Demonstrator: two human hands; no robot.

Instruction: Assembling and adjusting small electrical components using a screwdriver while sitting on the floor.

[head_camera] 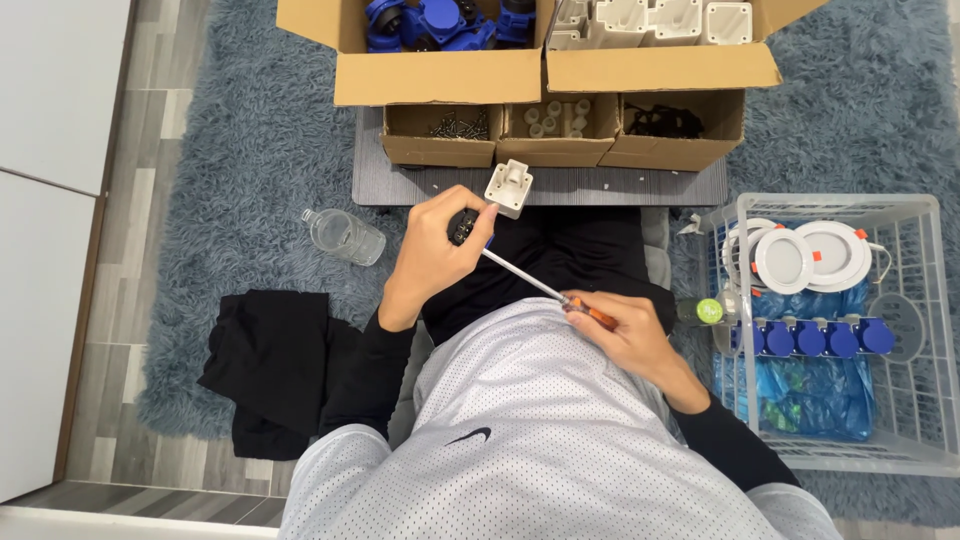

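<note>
Here, seen from above: left hand (440,255) closed around a small black-and-blue part (464,228) with a pale grey square housing (509,187) seated against its far end, raised over the lap so the joint faces the tool. Right hand (625,335) wrapped tight on the orange handle of a screwdriver (540,290), shaft angled up and left, tip meeting the black part just under the left fingers; presumably so held to keep the blade in line with a screw, though the screw itself hidden by the fingers. Straight ahead, on a grey board (545,185), three small open cardboard boxes: screws (458,125) in the left one, pale cylindrical pieces (556,118) in the middle, black parts (662,121) in the right, each kind kept apart and within easy reach. Behind these, two larger cartons (440,75): blue socket bodies (440,22) in the left, grey housings (650,20) in the right. To the right, a white wire basket (925,330) with a row of blue-lidded assemblies (810,338), round white downlights (810,255) and blue plastic bags (800,395), well apart from the loose stock. On the shaggy blue rug (250,150) to the left, a clear plastic bottle (343,236) on its side and a folded black garment (268,370), both well clear of the hands.
</note>
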